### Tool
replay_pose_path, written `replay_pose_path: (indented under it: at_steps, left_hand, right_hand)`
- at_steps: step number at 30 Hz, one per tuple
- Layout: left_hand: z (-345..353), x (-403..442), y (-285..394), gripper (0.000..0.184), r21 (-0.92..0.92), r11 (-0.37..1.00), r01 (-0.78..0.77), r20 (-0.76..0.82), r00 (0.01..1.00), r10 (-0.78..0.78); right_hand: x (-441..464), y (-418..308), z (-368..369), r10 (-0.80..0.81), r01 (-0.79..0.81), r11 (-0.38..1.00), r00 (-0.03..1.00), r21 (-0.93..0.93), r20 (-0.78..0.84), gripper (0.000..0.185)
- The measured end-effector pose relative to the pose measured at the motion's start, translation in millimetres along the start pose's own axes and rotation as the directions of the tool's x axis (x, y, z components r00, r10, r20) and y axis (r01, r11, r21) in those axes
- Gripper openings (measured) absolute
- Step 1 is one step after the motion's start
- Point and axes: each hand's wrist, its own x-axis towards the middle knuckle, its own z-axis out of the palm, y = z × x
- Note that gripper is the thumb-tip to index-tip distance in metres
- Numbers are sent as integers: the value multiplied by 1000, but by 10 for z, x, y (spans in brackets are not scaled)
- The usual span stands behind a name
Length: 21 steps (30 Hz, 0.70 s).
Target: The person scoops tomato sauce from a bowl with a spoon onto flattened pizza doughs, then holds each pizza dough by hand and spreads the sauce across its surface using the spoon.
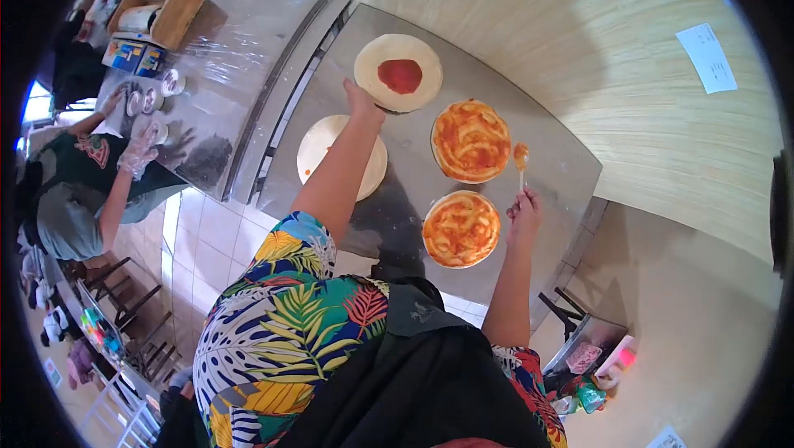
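Note:
My left hand (364, 106) is at the near-left rim of a pale round pizza base (422, 55) with a pool of red sauce (399, 76) in its middle. One digit sticks out beside the rim; the others seem to grip the edge and are partly hidden. A spoon (522, 162) is in my closed right hand (524, 208), its bowl coated with orange-red sauce. Left of that hand lie two sauce-covered pizza bases, one farther away (471, 141) and one nearer (461, 229). Partly behind my left forearm is another pale base (364, 168) with small sauce spots.
These bases rest on a metal table (546, 134) against a pale wall. On the left, a co-worker's gloved hand (139, 150) is by small white tubs (152, 100) on a second, plastic-covered table (240, 26). A wooden box (178, 14) stands behind.

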Motion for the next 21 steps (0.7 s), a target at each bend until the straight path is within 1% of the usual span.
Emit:
replay_pose_path:
  at_steps: [2, 4, 5, 6, 7, 8, 10, 11, 13, 14, 16, 17, 18, 20, 21]
  left_hand:
    - [-1, -120, 69, 70, 116, 992, -41, -11, 999, 43]
    - [10, -97, 50, 84, 79, 995, -64, 67, 996, 58]
    - [-66, 52, 7, 83, 24, 998, -65, 154, 986, 60]
    - [-195, 324, -62, 83, -33, 997, -74, 243, 967, 80]
    - [-369, 663, -150, 82, -121, 993, 1, 353, 935, 42]
    - [-215, 367, -23, 79, -148, 985, 90, 352, 935, -32]
    - [-246, 371, 56, 76, -206, 943, 263, 349, 919, -180]
    - [-273, 378, 96, 76, -219, 948, 231, 347, 927, -145]
    - [-303, 420, 57, 66, -115, 946, 302, 329, 911, -251]
    - [-437, 672, -24, 66, -119, 941, 316, 322, 909, -265]
    - [-627, 1060, -242, 61, -59, 958, 279, 568, 799, -198]
    - [-706, 1184, -319, 61, -66, 962, 265, 606, 776, -172]
    - [-713, 1032, -241, 60, -82, 959, 273, 607, 776, -169]
    - [-598, 666, -111, 60, -109, 941, 321, 598, 777, -195]
    - [-529, 520, -74, 60, -119, 929, 349, 604, 768, -211]
  right_hand:
    - [-63, -4, -71, 26, -26, 1000, 999, -3, -26, 14]
    - [-82, 30, -88, 63, -64, 998, 996, -12, -59, 14]
    - [-108, 63, -126, 71, -72, 997, 996, -10, -58, 14]
    - [-71, 134, -194, 71, -71, 997, 997, -39, -3, 15]
    - [-176, 79, -97, 103, -104, 994, 994, -27, -43, 15]
    - [-208, 117, -97, 78, -78, 994, 997, -73, -8, 15]
    - [-227, 147, -79, 138, -137, 985, 990, -104, 5, 16]
    - [-231, 165, -53, 138, -133, 985, 990, -105, 40, 16]
    - [-258, 174, -68, 129, -119, 980, 990, -159, 56, 18]
    - [-248, 173, -54, 135, -126, 977, 990, -170, 43, 18]
    - [-327, 113, -2, 128, -121, 978, 991, -169, 29, 18]
    - [-352, 89, 14, 124, -121, 974, 992, -193, 2, 20]
    - [-359, 87, 20, 119, -123, 968, 992, -218, -33, 21]
    - [-386, 73, 11, 77, -65, 978, 996, -197, 54, 21]
    - [-401, 35, 54, 70, -58, 976, 996, -208, 52, 21]
